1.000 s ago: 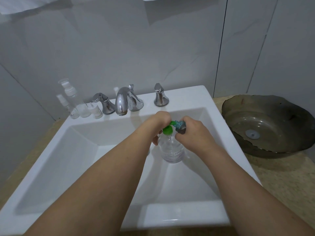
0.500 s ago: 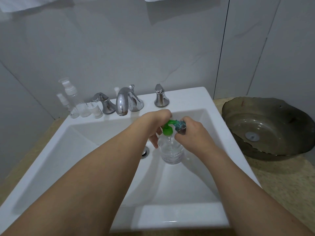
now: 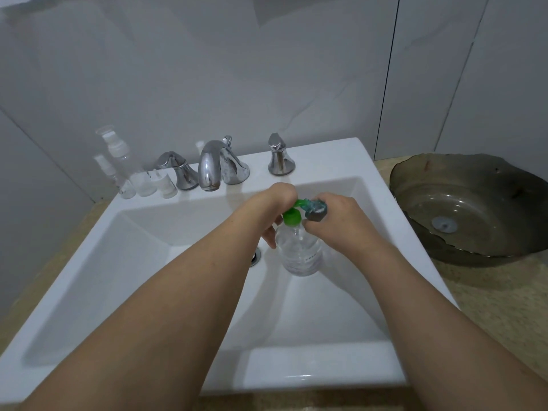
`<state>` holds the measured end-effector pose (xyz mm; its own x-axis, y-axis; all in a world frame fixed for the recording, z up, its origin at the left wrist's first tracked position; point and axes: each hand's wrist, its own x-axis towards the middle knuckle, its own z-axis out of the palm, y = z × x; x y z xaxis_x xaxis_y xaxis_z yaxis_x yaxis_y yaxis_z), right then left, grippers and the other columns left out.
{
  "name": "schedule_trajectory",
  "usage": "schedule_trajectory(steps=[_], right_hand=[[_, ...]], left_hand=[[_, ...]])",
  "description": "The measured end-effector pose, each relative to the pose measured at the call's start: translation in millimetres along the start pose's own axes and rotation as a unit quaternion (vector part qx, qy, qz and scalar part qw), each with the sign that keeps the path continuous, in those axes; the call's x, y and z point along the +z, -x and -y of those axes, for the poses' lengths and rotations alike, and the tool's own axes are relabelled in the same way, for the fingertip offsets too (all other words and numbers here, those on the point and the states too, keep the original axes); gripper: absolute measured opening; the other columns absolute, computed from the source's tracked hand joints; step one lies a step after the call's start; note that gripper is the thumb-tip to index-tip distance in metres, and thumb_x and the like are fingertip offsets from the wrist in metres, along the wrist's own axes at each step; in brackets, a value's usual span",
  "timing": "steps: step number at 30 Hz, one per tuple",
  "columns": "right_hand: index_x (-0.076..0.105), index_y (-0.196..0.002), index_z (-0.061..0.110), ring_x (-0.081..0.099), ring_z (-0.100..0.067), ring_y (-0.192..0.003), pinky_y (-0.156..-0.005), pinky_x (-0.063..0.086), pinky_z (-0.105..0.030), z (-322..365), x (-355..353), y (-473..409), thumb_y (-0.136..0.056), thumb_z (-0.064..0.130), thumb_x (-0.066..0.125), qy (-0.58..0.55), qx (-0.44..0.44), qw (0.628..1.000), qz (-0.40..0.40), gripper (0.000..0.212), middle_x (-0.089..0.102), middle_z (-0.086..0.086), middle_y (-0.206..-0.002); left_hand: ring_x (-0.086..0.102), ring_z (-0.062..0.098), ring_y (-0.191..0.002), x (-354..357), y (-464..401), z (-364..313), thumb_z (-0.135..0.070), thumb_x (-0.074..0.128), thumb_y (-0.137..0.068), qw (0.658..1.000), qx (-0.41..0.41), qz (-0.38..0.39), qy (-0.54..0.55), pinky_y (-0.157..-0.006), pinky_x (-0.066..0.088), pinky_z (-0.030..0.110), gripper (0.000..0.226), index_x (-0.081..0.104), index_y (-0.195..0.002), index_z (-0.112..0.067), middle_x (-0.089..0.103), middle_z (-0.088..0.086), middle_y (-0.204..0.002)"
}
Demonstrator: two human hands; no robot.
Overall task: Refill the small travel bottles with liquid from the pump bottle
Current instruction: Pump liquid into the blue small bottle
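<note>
A clear pump bottle (image 3: 300, 250) with a green pump head (image 3: 292, 216) stands in the white sink basin (image 3: 148, 262). My left hand (image 3: 274, 209) rests on the pump head, fingers curled down beside the bottle's neck. My right hand (image 3: 341, 223) grips a small teal travel bottle (image 3: 315, 209) with a dark end, held at the green spout. Several clear travel bottles (image 3: 142, 176) with spray tops stand on the sink's back left ledge.
A chrome faucet (image 3: 212, 167) with two handles (image 3: 178, 173) (image 3: 278, 157) lines the back ledge. The drain (image 3: 255, 256) shows just left of the pump bottle. A dark glass bowl (image 3: 474, 209) sits on the beige counter at right.
Both hands and the pump bottle hold nearly the same place. The drain has come into sight beside my left forearm.
</note>
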<state>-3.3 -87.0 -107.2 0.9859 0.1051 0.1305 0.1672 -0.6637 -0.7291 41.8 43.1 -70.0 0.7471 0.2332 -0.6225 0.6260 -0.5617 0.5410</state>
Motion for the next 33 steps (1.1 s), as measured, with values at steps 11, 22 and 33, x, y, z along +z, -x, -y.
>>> schedule_trajectory(steps=[11, 22, 33], right_hand=[[0.052, -0.094, 0.015, 0.051, -0.007, -0.069, -0.056, 0.036, -0.025, 0, 0, 3, -0.081, 0.037, 0.075, -0.049, 0.026, 0.995, 0.082, 0.034, 0.056, 0.006, -0.083], [0.055, -0.103, 0.018, 0.054, -0.007, -0.079, -0.063, 0.042, -0.024, 3, -8, 7, -0.085, 0.022, 0.063, -0.075, 0.038, 0.994, 0.076, 0.02, 0.059, 0.004, -0.094], [0.057, -0.104, 0.019, 0.057, -0.007, -0.08, -0.065, 0.044, -0.021, 2, -11, 11, -0.084, 0.032, 0.07, -0.068, 0.017, 0.996, 0.055, 0.027, 0.06, 0.008, -0.092]], left_hand=[[0.065, 0.056, -0.092, 5, 0, 0, -0.009, 0.027, -0.098, 1.0, 0.002, -0.014, -0.006, -0.081, 0.059, 0.063, 0.042, 0.054, -0.124, 0.011, 0.053, 0.026, -0.124], [0.055, 0.058, -0.114, -7, -2, -3, -0.046, 0.037, -0.099, 0.997, -0.021, 0.074, 0.02, -0.085, 0.053, 0.072, 0.053, 0.054, -0.128, -0.005, 0.057, 0.023, -0.128], [0.056, 0.06, -0.107, -4, -5, -8, -0.025, 0.037, -0.096, 0.998, -0.033, 0.059, -0.002, -0.067, 0.055, 0.074, 0.044, 0.06, -0.126, -0.002, 0.054, 0.023, -0.129]])
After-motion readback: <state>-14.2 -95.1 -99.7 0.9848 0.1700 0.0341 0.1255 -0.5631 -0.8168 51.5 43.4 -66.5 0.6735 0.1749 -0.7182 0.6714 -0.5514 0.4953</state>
